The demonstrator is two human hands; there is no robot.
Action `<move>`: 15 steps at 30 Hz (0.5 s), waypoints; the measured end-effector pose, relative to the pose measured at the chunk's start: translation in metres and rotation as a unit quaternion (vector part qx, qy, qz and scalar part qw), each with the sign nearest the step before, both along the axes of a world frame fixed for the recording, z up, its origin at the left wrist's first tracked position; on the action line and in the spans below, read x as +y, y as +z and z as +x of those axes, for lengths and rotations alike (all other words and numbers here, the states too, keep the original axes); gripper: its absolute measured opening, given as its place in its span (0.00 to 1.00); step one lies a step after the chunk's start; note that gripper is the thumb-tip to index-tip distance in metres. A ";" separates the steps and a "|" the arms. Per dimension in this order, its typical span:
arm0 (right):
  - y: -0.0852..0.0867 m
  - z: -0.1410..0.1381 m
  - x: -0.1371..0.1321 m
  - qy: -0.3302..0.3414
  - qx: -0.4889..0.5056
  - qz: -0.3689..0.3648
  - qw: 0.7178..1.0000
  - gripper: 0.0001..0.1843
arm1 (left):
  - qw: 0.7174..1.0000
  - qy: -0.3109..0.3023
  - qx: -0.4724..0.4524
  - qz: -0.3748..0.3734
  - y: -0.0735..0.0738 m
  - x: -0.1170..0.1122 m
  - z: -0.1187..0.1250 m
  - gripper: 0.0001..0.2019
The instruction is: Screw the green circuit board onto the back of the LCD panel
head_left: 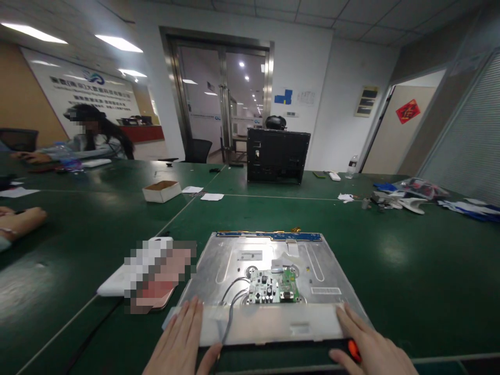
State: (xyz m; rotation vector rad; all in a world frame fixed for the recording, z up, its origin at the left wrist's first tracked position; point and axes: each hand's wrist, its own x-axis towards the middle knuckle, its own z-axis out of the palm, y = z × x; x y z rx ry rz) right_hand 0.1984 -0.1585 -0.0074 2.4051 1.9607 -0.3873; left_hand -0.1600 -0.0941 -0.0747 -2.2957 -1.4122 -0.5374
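A display panel (pixel 219 265) lies metal back up on the table before me, with a green circuit board (pixel 275 286) at its middle. Along its near edge sits a whitish translucent strip (pixel 269 323). My left hand (pixel 179 336) rests with outstretched fingers on the strip's left end, its thumb beside the grey cables (pixel 230 315). At the right end, the fingers of my right hand (pixel 369 338) lie on the strip, thumb apart. A small orange-red object (pixel 354 350) shows between that thumb and the palm, mostly hidden; whether the hand touches it I cannot tell.
Left of the panel are a white device (pixel 117 278) and a pinkish, blurred-out item (pixel 164 297). A small open box (pixel 162 192) and a black monitor housing (pixel 278 156) stand farther back. Another person's hand (pixel 25 221) is at the left; loose parts (pixel 394 200) lie right.
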 end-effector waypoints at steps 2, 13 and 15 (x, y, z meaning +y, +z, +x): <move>-0.003 0.003 -0.001 0.000 0.007 -0.013 1.000 0.31 | 1.000 0.015 -0.002 -0.023 0.002 0.001 -0.001 0.34; -0.020 -0.007 0.011 0.039 -0.037 0.059 0.997 0.26 | 0.988 0.126 -0.005 -0.090 0.023 0.014 0.019 0.41; -0.021 -0.008 0.012 0.041 -0.034 0.061 0.997 0.25 | 0.985 0.140 -0.011 -0.099 0.029 0.017 0.026 0.42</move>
